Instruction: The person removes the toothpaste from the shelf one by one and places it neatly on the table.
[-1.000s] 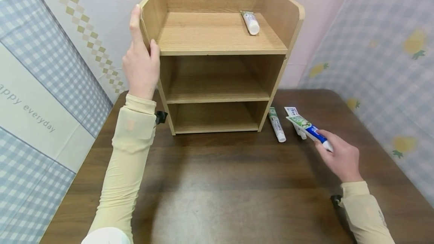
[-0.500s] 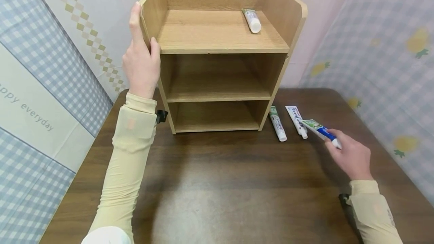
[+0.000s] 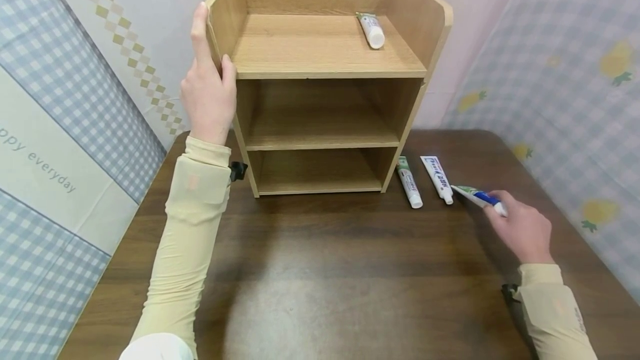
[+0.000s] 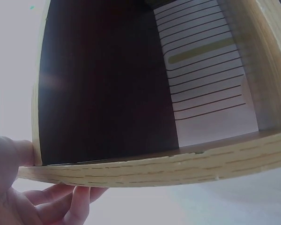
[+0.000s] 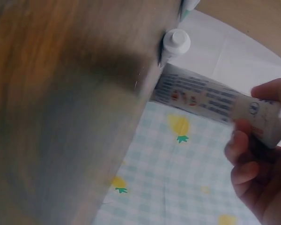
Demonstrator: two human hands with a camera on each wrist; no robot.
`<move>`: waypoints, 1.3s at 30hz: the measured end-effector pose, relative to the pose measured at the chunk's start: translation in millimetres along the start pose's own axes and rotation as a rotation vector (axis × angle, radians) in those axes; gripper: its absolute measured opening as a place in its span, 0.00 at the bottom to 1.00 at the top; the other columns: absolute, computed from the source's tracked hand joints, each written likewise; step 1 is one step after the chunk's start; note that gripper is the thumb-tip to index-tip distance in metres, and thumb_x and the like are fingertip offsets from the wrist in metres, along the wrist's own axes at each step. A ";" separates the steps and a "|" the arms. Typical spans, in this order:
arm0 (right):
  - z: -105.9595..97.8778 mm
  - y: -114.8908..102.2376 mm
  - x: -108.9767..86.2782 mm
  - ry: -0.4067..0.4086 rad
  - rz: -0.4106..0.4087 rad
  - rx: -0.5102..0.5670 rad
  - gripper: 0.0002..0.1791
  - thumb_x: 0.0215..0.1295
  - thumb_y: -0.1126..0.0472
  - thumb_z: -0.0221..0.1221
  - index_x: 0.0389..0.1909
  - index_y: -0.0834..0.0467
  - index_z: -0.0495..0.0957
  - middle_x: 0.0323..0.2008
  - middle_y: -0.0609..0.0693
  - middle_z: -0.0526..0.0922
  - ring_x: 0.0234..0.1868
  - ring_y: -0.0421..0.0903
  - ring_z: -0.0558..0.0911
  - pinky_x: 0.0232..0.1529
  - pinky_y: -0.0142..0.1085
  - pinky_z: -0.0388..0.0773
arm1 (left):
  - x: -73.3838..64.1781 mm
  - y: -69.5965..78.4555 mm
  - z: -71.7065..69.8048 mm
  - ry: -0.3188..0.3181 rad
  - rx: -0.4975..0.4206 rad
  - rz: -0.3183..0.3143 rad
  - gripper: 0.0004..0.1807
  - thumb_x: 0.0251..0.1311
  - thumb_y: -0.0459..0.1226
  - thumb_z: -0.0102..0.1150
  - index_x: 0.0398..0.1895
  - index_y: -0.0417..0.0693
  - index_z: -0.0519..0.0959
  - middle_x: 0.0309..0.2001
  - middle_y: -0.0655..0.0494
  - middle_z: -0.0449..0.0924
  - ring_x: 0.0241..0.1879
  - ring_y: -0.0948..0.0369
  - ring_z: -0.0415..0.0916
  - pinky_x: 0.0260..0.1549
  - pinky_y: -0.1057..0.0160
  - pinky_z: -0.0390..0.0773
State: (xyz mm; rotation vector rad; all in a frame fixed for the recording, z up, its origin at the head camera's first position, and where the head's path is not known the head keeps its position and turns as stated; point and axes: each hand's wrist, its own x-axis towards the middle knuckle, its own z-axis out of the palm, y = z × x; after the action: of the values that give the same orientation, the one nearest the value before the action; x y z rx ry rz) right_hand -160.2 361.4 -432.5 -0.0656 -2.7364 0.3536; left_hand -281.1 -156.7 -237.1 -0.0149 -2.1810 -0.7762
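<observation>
My left hand point(image 3: 207, 90) holds the left side panel of a small wooden shelf point(image 3: 330, 75). In the left wrist view the thumb point(image 4: 23, 152) lies on the panel's inner side, with the fingers point(image 4: 77, 206) beneath its edge. At the right, my right hand point(image 3: 522, 226) grips a blue, green and white toothpaste tube point(image 3: 484, 198) by its capped end. Its flat end points left, low over the table, close by the nozzle end of a white toothpaste tube point(image 3: 436, 176). The right wrist view shows printed text on the held tube's underside point(image 5: 201, 101).
Beside the shelf's right foot lies another toothpaste tube point(image 3: 411, 185), green and white. One white-capped tube point(image 3: 371, 31) lies on the shelf's top level. Everything stands on a dark wooden table point(image 3: 320, 271). Checked fabric point(image 3: 565, 104) hangs along the right side.
My right hand has moved right with its toothpaste tube, away from above the white tube, and the held tube has tipped lower. The left hand stays on the shelf.
</observation>
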 end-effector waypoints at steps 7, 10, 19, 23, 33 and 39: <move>-5.0 0.3 4.6 -0.180 0.028 -0.033 0.18 0.65 0.50 0.52 0.51 0.55 0.73 0.22 0.59 0.80 0.17 0.52 0.71 0.15 0.41 0.58 | -0.3 1.4 -1.7 -0.003 0.002 -0.004 0.33 0.69 0.41 0.40 0.75 0.68 0.47 0.48 0.41 0.82 0.21 0.54 0.60 0.21 0.61 0.60; -5.4 0.5 8.3 -0.235 0.033 -0.043 0.18 0.66 0.50 0.52 0.52 0.55 0.72 0.22 0.58 0.79 0.18 0.51 0.71 0.15 0.41 0.59 | -0.3 2.2 -2.1 -0.004 0.003 -0.009 0.33 0.69 0.41 0.40 0.75 0.69 0.47 0.42 0.39 0.82 0.21 0.53 0.60 0.22 0.60 0.60; -4.4 0.9 16.9 -0.332 0.012 -0.065 0.23 0.65 0.49 0.53 0.56 0.58 0.66 0.31 0.70 0.80 0.19 0.55 0.74 0.15 0.44 0.63 | -1.2 1.8 -2.2 -0.005 -0.007 -0.006 0.33 0.69 0.40 0.40 0.75 0.68 0.47 0.55 0.44 0.81 0.20 0.54 0.60 0.21 0.61 0.59; -2.3 6.9 24.2 -0.358 -0.008 -0.077 0.26 0.65 0.49 0.54 0.58 0.59 0.64 0.34 0.72 0.80 0.21 0.57 0.76 0.16 0.45 0.65 | -1.7 1.6 -2.7 0.001 -0.006 -0.015 0.33 0.68 0.40 0.41 0.75 0.69 0.47 0.59 0.47 0.79 0.20 0.54 0.59 0.21 0.62 0.59; 10.8 24.0 38.0 -0.460 -0.029 -0.028 0.27 0.63 0.49 0.58 0.56 0.61 0.62 0.46 0.75 0.77 0.32 0.67 0.80 0.22 0.52 0.72 | -1.6 2.6 -3.8 -0.002 0.003 -0.022 0.33 0.68 0.41 0.41 0.75 0.70 0.47 0.63 0.52 0.76 0.20 0.55 0.60 0.21 0.62 0.60; 18.4 30.0 48.3 -0.486 -0.044 0.015 0.28 0.63 0.49 0.59 0.54 0.61 0.62 0.47 0.74 0.77 0.36 0.67 0.80 0.28 0.55 0.75 | -2.0 2.4 -5.6 0.005 0.005 -0.031 0.33 0.68 0.41 0.41 0.75 0.70 0.47 0.64 0.53 0.75 0.21 0.55 0.60 0.21 0.62 0.60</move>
State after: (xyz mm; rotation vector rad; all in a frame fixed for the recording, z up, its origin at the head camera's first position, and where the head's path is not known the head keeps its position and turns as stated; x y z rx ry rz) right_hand -212.0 390.6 -439.1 0.0985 -3.2069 0.4233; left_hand -275.3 -157.3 -234.5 0.0231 -2.1827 -0.7869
